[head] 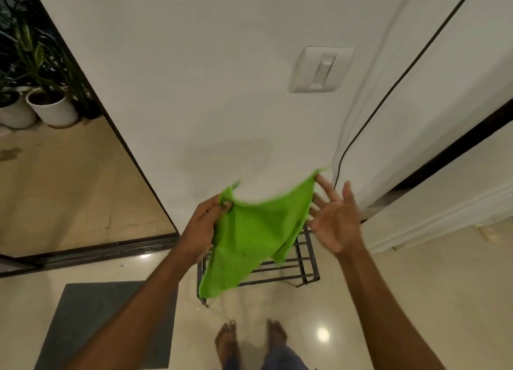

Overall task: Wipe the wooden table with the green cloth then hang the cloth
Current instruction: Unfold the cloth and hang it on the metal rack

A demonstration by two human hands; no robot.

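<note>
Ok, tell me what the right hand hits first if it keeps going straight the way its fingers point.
Most likely the green cloth: the right hand is open, fingertips at the cloth's upper right corner. Past that corner, the white wall, though depth is unclear.

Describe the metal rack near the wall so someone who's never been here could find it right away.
Start at the white wall with the switch plate. Straight below it, on the glossy floor, stands a low black rack of thin bars, partly hidden by the green cloth. Unlike the flat grey mat to its left, it is open framework.

Both hands (204,225) (334,219) spread the green cloth (255,236) above a metal rack (304,261).
</note>
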